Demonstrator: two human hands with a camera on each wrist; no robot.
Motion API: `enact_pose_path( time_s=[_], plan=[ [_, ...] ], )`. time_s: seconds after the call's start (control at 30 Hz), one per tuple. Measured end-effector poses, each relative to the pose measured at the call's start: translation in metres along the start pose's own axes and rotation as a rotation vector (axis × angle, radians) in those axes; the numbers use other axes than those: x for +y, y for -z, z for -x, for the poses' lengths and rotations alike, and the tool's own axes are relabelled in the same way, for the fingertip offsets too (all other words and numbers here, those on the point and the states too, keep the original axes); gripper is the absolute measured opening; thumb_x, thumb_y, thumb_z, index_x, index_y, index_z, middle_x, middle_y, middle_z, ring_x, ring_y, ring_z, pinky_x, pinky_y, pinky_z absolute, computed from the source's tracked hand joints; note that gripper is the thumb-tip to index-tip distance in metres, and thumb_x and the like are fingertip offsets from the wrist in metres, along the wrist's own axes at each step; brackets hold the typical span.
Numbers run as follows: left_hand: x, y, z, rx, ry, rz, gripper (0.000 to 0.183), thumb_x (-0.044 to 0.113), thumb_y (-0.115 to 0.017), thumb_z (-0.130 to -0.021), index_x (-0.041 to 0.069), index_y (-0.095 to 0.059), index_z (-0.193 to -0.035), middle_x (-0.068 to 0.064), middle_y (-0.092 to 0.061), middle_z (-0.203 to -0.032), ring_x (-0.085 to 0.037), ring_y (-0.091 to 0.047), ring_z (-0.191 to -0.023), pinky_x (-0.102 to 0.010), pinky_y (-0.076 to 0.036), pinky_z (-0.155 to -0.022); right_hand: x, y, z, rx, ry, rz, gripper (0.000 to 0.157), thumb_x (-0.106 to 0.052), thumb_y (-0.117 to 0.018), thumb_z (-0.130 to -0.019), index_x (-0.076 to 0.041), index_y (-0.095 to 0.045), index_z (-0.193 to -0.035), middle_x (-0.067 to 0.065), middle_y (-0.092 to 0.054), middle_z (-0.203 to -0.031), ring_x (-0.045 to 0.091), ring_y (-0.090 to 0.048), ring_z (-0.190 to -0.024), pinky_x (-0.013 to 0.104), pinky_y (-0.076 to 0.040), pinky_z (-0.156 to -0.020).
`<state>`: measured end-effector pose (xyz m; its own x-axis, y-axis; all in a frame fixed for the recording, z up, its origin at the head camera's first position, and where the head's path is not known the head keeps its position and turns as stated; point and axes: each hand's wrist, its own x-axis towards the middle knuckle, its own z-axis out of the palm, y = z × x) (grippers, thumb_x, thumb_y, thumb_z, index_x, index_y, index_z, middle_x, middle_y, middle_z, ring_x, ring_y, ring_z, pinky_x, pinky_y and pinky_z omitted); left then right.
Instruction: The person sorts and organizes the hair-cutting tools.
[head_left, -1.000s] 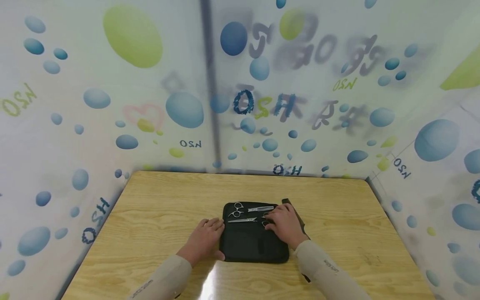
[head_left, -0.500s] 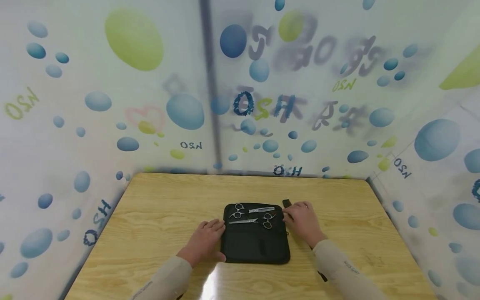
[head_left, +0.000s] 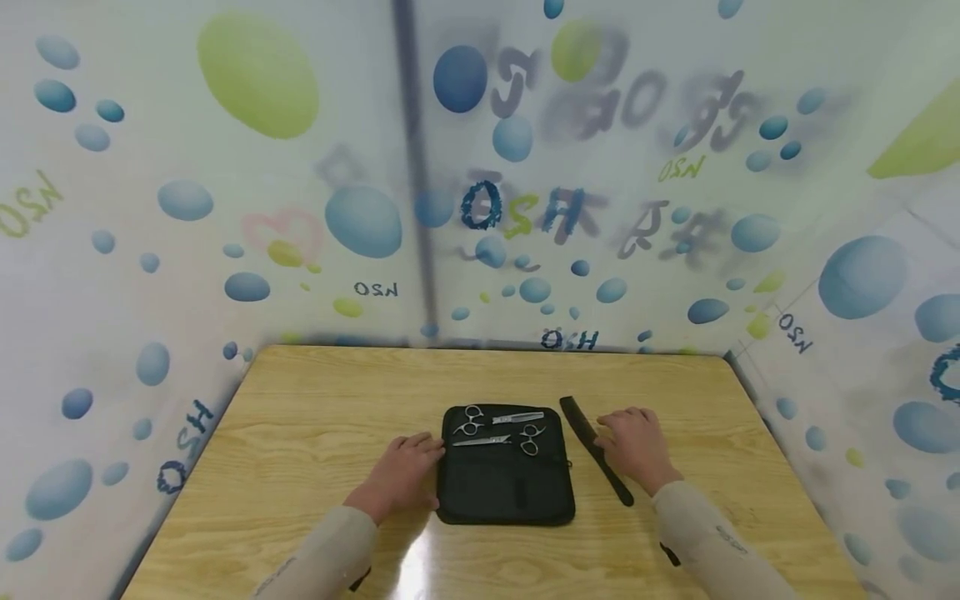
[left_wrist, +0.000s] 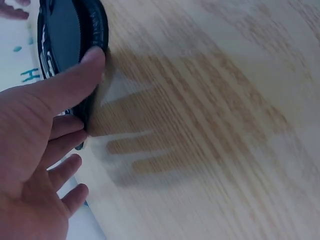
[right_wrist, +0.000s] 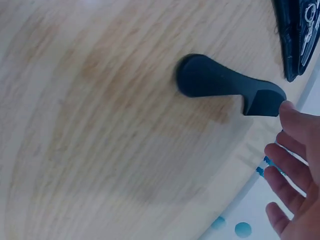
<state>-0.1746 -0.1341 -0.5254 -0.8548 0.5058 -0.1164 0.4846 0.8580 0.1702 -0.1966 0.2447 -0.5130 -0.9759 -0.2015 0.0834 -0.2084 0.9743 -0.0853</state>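
Observation:
A flat black case [head_left: 487,496] lies on the table with two pairs of silver scissors on its upper half. One pair has its finger rings [head_left: 472,421] to the left, the other its rings [head_left: 531,440] to the right. My left hand [head_left: 401,471] rests against the case's left edge; in the left wrist view the thumb touches the rim [left_wrist: 100,30]. Right of the case lies a black comb [head_left: 581,427], slanted. My right hand [head_left: 636,446] is at the comb's right side with loose fingers, its thumb by the comb's handle [right_wrist: 215,77] in the right wrist view.
The wooden table [head_left: 330,400] extends on both sides of the case and comb. Behind it and at both sides stand walls [head_left: 360,150] printed with blue and green bubbles.
My right hand has moved right, off the scissors and the case's right edge, to beside the comb. The comb, partly covered before, now shows along its length. My left hand stays at the case.

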Motion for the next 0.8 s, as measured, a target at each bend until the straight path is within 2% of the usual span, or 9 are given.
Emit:
enact_pose_path(
  time_s=[0.13,0.23,0.3,0.37,0.47,0.6,0.8],
  plan=[
    [-0.004,0.0,0.001,0.061,-0.016,-0.011,0.055,0.028,-0.084,-0.072,0.007,-0.067,-0.12,-0.006,-0.065,-0.128,-0.031,-0.051,-0.131,-0.05,-0.041,-0.106,0.005,-0.004,0.005,-0.002,-0.017,0.01,0.033,-0.028,-0.074,-0.086,-0.008,-0.071,-0.112,0.012,-0.072,-0.11,0.035,-0.064,-0.105,0.057,-0.043,-0.098],
    [-0.008,-0.002,0.001,0.127,-0.024,-0.021,0.035,0.014,-0.074,-0.081,0.008,-0.069,-0.114,-0.005,-0.068,-0.121,-0.031,-0.055,-0.126,-0.051,-0.044,-0.102,0.009,-0.007,0.009,0.006,-0.024,0.031,0.035,-0.03,-0.075,-0.085,-0.007,-0.071,-0.111,0.013,-0.072,-0.109,0.035,-0.064,-0.104,0.057,-0.044,-0.096],
    [-0.009,-0.003,0.002,0.172,-0.021,-0.014,0.028,0.008,-0.069,-0.083,0.01,-0.069,-0.111,-0.005,-0.07,-0.118,-0.03,-0.057,-0.123,-0.051,-0.046,-0.101,0.011,-0.01,0.011,0.016,-0.022,0.045,0.035,-0.031,-0.076,-0.083,-0.008,-0.071,-0.109,0.013,-0.073,-0.107,0.035,-0.065,-0.102,0.057,-0.045,-0.094],
    [-0.01,-0.003,0.002,0.209,-0.018,-0.006,0.025,0.006,-0.067,-0.085,0.011,-0.07,-0.11,-0.004,-0.071,-0.115,-0.029,-0.059,-0.121,-0.051,-0.047,-0.1,0.012,-0.012,0.013,0.03,-0.014,0.055,0.035,-0.033,-0.077,-0.082,-0.009,-0.072,-0.107,0.012,-0.073,-0.105,0.034,-0.065,-0.099,0.056,-0.047,-0.092],
    [-0.012,-0.004,0.003,0.263,-0.018,0.001,0.025,0.011,-0.07,-0.085,0.012,-0.07,-0.11,-0.004,-0.072,-0.113,-0.028,-0.06,-0.119,-0.05,-0.047,-0.099,0.013,-0.017,0.016,0.062,0.004,0.08,0.031,-0.036,-0.079,-0.08,-0.01,-0.073,-0.097,0.009,-0.074,-0.1,0.032,-0.066,-0.094,0.054,-0.048,-0.089],
    [-0.014,-0.005,0.003,0.305,-0.017,0.005,0.03,0.013,-0.073,-0.084,0.012,-0.069,-0.113,-0.003,-0.071,-0.113,-0.027,-0.061,-0.118,-0.049,-0.047,-0.099,0.012,-0.023,0.019,0.104,0.005,0.115,0.03,-0.04,-0.079,-0.079,-0.012,-0.071,-0.086,0.009,-0.074,-0.096,0.031,-0.067,-0.091,0.054,-0.048,-0.088],
    [-0.015,-0.009,0.001,0.299,0.003,0.024,0.032,0.012,-0.072,-0.083,0.013,-0.069,-0.114,-0.003,-0.071,-0.115,-0.027,-0.06,-0.118,-0.049,-0.046,-0.1,0.007,-0.03,0.02,0.083,-0.043,0.087,0.033,-0.043,-0.074,-0.083,-0.011,-0.073,-0.09,0.009,-0.073,-0.1,0.033,-0.066,-0.096,0.057,-0.044,-0.093]
  ],
)
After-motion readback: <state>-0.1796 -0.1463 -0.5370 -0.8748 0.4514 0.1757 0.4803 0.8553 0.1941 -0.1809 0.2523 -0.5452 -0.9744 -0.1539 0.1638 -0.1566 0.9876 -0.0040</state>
